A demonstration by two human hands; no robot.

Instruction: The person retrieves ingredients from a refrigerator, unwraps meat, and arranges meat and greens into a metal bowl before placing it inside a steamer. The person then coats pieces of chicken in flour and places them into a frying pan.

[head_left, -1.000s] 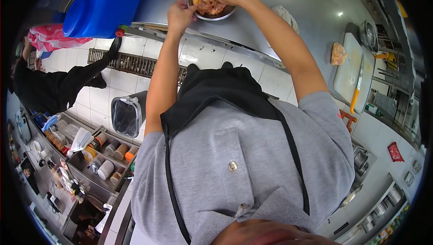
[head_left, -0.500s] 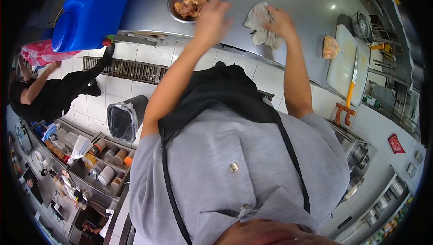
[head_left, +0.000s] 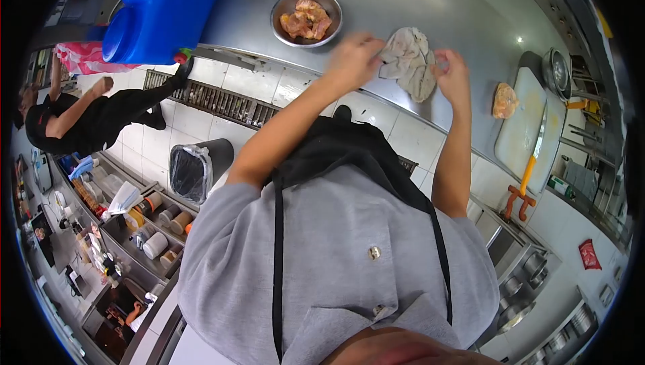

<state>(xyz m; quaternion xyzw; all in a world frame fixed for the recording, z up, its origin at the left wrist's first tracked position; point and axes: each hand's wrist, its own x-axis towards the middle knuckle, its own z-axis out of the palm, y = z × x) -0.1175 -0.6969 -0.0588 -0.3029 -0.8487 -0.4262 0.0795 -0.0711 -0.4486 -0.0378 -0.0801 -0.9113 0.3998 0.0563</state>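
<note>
A crumpled, stained whitish cloth [head_left: 408,62] lies on the steel counter between my two hands. My left hand [head_left: 355,62] is at the cloth's left edge, its fingers smeared by motion, so whether it touches the cloth is unclear. My right hand [head_left: 452,77] is just beside the cloth's right edge, fingers bent and a gap showing between thumb and fingers. Left of the cloth, a round metal bowl [head_left: 277,21] holds pieces of raw, seasoned-looking meat [head_left: 306,19]. A small bag of orange-yellow food [head_left: 504,101] rests on the counter to the right.
A large blue jug [head_left: 168,12] stands at the left. On the right are a white cutting board [head_left: 516,126], an orange-handled knife [head_left: 531,160] and stacked metal bowls [head_left: 555,72]. A lined bin [head_left: 191,173] is on the floor; another person [head_left: 80,116] stands at far left.
My left hand has moved from beside the bowl to the cloth's left edge. My right hand has come off the cloth's top to its right side. The cloth looks more spread out.
</note>
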